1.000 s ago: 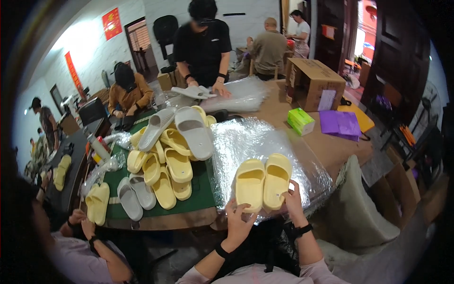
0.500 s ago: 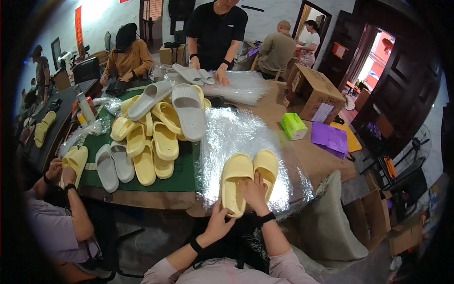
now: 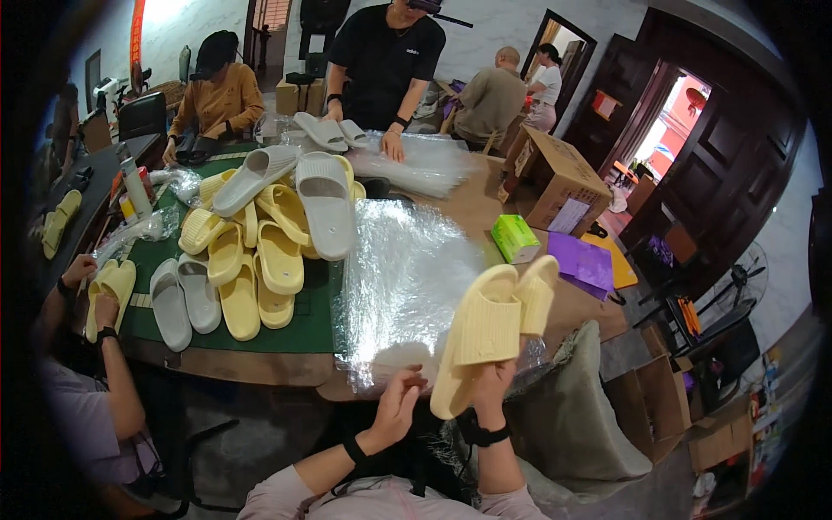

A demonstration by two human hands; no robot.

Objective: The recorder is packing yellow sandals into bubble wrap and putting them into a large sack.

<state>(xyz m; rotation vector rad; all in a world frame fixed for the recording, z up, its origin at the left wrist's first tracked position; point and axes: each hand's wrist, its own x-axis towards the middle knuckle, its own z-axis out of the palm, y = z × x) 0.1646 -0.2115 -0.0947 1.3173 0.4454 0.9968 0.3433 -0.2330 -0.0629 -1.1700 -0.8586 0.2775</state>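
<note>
A pair of pale yellow slippers (image 3: pixel 482 334) is raised off the table at the front right, toes up and tilted to the right. My right hand (image 3: pixel 497 381) grips the pair from below; its fingers are mostly hidden by the nearer slipper. To the left of them my left hand (image 3: pixel 399 406) is held in the air, holding nothing, its fingers apart and slightly bent. Beyond both hands a stack of clear plastic bags (image 3: pixel 407 269) lies on the table, shiny and wrinkled.
A pile of yellow slippers (image 3: pixel 227 251) and grey slippers (image 3: pixel 327 208) covers the green mat (image 3: pixel 312 325) at left. A green box (image 3: pixel 515 238), a purple packet (image 3: pixel 579 264) and a cardboard carton (image 3: pixel 559 184) stand to the right. A sack (image 3: pixel 572 416) is beside me. Co-workers surround the table.
My right hand has lifted the yellow slippers and turned them to the right, their tops now facing me. My left hand has let go of the nearer slipper. The view has shifted slightly right.
</note>
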